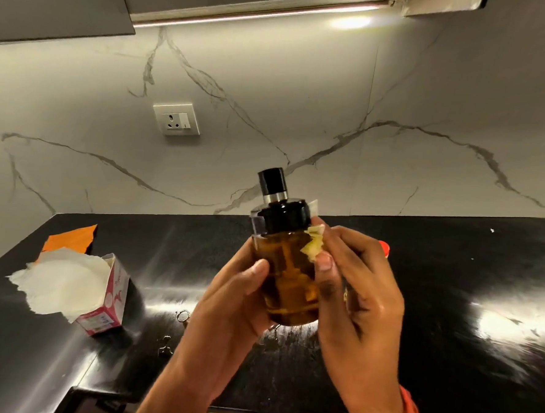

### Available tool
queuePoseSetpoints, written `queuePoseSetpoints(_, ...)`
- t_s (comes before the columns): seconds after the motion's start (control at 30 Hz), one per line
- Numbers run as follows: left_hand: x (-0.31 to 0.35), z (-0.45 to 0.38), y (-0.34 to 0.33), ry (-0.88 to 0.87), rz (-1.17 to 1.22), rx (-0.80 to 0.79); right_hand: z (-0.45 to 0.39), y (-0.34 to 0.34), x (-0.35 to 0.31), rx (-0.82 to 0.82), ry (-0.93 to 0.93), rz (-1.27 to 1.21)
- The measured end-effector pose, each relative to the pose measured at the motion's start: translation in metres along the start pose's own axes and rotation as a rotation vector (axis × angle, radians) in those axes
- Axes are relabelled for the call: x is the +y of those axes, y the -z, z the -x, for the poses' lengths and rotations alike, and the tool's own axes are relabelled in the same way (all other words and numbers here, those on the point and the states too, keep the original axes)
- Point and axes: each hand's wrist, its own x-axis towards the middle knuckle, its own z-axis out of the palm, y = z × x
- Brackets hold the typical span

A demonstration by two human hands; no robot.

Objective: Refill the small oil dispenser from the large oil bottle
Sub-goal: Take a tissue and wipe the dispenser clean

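The small oil dispenser is a clear glass bottle with amber oil inside and a black pump cap on top. It is held upright in the air above the black counter. My left hand grips its left side and base. My right hand pinches a crumpled, oil-stained tissue against the bottle's right shoulder. A red cap peeks out behind my right hand; the bottle it belongs to is hidden.
A pink tissue box with white tissue spilling out lies at the counter's left, an orange sheet behind it. A wall socket is on the marble backsplash. Small metal bits lie near the counter's front.
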Motion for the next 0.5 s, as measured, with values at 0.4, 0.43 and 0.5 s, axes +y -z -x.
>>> queuePoseSetpoints(0.4,-0.015,-0.007,-0.018,-0.146,-0.115,0.306,0.018,-0.017,-0.013,-0.083,0.036,-0.014)
queuePoseSetpoints(0.43,-0.016,-0.009,-0.018,-0.152,-0.108,0.308,0.018,-0.018,-0.014,-0.093,0.035,-0.014)
queuePoseSetpoints(0.5,-0.015,-0.013,-0.019,-0.163,-0.101,0.320,0.018,-0.019,-0.012,-0.101,0.039,-0.009)
